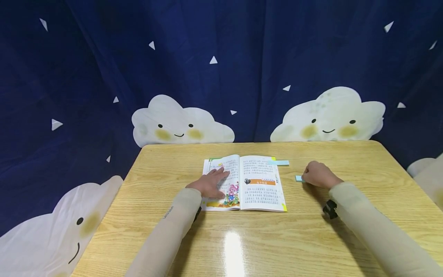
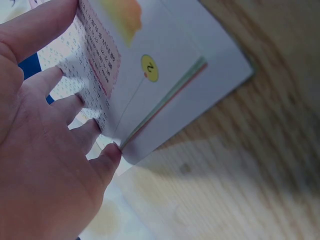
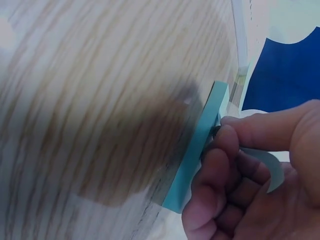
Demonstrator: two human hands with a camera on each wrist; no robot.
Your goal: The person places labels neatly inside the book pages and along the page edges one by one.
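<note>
An open book lies on the table with printed text and a pink cartoon animal on its pages. My left hand rests on the left page, fingers spread; in the left wrist view the fingertips touch the page. To the right of the book is a small light-blue pad of sticky notes. My right hand is at this pad, thumb and finger pinching at its edge. A pale curled sticky note shows between the right hand's fingers and palm. One blue sticky strip sticks out from the right page's top edge.
The wooden table reaches back to a dark blue curtain with white clouds and triangles. A dark device is strapped at the right wrist. Bright light reflects off the table in front of the book.
</note>
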